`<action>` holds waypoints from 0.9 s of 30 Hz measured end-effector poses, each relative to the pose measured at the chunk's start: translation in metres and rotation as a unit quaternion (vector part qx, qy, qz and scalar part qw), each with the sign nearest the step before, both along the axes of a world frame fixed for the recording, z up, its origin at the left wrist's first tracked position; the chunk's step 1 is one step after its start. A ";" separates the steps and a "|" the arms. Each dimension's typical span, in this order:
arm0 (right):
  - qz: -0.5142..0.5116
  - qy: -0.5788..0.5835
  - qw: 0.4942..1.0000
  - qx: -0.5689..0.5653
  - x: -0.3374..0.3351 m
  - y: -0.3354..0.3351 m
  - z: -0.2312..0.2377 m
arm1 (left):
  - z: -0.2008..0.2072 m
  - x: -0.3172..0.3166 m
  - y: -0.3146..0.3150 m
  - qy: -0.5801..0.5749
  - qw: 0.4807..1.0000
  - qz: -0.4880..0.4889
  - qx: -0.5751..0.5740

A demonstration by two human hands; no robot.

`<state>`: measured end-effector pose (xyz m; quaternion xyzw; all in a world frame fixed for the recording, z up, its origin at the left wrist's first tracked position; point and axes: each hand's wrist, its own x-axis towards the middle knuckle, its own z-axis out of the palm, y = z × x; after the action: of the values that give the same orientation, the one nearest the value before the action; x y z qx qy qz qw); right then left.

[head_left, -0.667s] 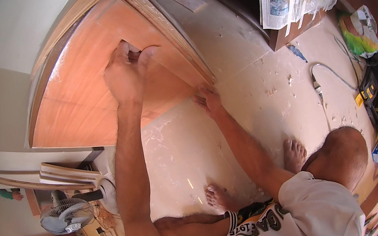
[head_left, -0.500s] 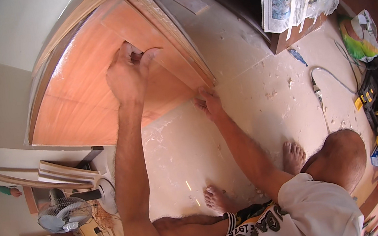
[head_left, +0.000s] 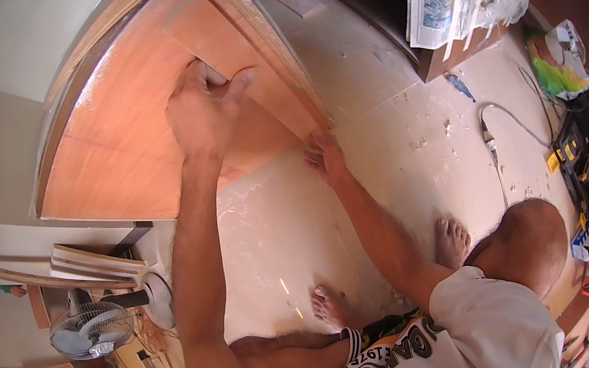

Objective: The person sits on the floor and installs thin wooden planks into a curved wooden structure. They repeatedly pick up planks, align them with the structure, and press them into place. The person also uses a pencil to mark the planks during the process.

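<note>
Left hand (head_left: 202, 114) grips a wooden panel (head_left: 117, 156); right hand (head_left: 325, 158) presses open on its edge above the dusty floor (head_left: 408, 138).

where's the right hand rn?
Head view, centre: the right hand rests at the lower right corner of the orange-brown wood panel, below and right of the left hand.

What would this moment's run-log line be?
left hand: pressed on orange-brown wooden panel | right hand: fingers at panel's framed edge | person: squatting barefoot on dusty floor
</note>
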<state>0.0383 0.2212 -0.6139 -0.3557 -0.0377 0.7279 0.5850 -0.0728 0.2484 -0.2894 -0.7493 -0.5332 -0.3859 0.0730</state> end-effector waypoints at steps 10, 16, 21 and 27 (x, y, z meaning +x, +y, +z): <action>-0.036 -0.058 0.998 0.012 0.002 0.008 -0.015 | 0.002 0.029 -0.001 -0.088 0.996 0.008 0.018; -0.166 -0.524 0.815 0.183 -0.018 0.024 -0.068 | 0.000 0.041 0.002 -0.123 0.992 0.016 0.006; -0.104 -0.652 0.745 0.096 0.005 0.009 -0.058 | 0.002 0.072 -0.003 -0.147 0.988 -0.053 -0.013; 0.027 -0.622 0.776 0.097 0.005 -0.017 -0.022 | -0.014 0.050 0.008 -0.163 0.986 -0.004 -0.020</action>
<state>0.0429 0.2040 -0.6363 -0.6714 -0.4733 0.3562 0.4454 -0.0230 0.2565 -0.3033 -0.6799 -0.5427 -0.4921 -0.0313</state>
